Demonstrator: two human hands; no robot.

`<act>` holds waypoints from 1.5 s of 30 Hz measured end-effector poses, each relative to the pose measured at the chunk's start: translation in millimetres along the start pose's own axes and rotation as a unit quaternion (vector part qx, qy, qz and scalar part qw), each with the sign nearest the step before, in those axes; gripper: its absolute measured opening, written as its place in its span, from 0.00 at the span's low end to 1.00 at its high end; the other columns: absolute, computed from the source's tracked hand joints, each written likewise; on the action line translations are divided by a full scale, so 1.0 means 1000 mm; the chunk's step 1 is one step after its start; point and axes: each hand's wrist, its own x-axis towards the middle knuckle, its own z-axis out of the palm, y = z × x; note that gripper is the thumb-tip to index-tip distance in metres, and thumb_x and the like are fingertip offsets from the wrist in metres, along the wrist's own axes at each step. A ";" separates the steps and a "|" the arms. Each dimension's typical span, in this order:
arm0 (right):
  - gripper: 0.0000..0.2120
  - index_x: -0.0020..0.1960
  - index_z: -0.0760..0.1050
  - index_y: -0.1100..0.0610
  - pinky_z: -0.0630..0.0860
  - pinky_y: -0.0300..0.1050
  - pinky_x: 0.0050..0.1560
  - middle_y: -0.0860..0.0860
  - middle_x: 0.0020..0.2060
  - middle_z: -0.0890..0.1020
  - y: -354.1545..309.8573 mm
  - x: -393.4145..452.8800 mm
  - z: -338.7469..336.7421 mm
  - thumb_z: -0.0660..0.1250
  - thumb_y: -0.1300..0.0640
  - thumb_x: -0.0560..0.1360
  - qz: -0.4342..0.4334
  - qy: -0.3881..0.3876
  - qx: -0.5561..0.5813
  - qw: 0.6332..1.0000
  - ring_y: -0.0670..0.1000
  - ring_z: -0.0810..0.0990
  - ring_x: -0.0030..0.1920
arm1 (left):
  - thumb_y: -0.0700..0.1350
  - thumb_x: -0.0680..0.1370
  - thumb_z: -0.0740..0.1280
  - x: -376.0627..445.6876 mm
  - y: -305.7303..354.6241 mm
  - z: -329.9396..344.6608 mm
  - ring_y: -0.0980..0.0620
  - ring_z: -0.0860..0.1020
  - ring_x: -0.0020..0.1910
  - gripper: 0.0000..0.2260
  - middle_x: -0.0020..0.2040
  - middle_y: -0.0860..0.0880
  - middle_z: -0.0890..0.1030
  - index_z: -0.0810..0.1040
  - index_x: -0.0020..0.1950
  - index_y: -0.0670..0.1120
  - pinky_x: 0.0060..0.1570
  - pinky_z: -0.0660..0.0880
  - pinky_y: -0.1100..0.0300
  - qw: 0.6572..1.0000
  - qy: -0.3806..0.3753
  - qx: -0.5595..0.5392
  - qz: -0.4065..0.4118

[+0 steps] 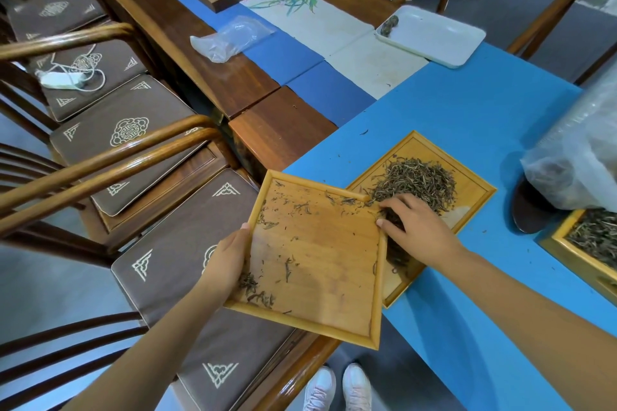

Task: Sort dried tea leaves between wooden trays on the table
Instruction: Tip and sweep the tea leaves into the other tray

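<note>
My left hand [227,260] grips the left rim of a square wooden tray [320,264], held off the table's edge above a chair seat. Only a few scattered tea leaves lie on this tray. Its right corner overlaps a second wooden tray [467,183] lying on the blue table cover. That second tray holds a pile of dried tea leaves [417,182]. My right hand [414,227] reaches over the held tray's right rim, its fingers curled down onto leaves at the pile's near edge. Whether it pinches leaves is hidden.
A third wooden tray [564,247] with tea leaves sits at the right edge, beside a clear plastic bag [577,157] and a dark saucer [531,210]. A white tray [437,37] stands at the back. Wooden chairs [133,143] with brown cushions line the left.
</note>
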 end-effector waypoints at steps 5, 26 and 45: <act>0.19 0.69 0.65 0.52 0.64 0.48 0.67 0.52 0.68 0.69 0.002 0.000 -0.004 0.53 0.48 0.80 0.014 0.003 0.021 1.000 0.54 0.65 0.68 | 0.60 0.80 0.47 0.001 -0.003 -0.001 0.49 0.80 0.46 0.22 0.46 0.48 0.82 0.77 0.52 0.51 0.50 0.71 0.53 1.000 0.010 -0.011 -0.019; 0.16 0.67 0.70 0.54 0.69 0.46 0.61 0.52 0.64 0.75 0.047 -0.059 -0.055 0.55 0.57 0.80 0.080 0.125 0.085 0.985 0.54 0.72 0.63 | 0.60 0.80 0.49 -0.006 0.065 0.055 0.49 0.82 0.47 0.20 0.46 0.50 0.84 0.79 0.47 0.56 0.53 0.75 0.50 0.996 -0.059 -0.046 0.049; 0.15 0.65 0.70 0.55 0.71 0.47 0.55 0.53 0.61 0.77 0.131 -0.215 -0.072 0.56 0.57 0.80 0.280 0.234 0.064 0.929 0.55 0.75 0.59 | 0.54 0.82 0.50 -0.037 0.124 0.187 0.57 0.79 0.37 0.20 0.31 0.57 0.83 0.80 0.42 0.55 0.33 0.69 0.63 0.965 -0.188 0.028 0.179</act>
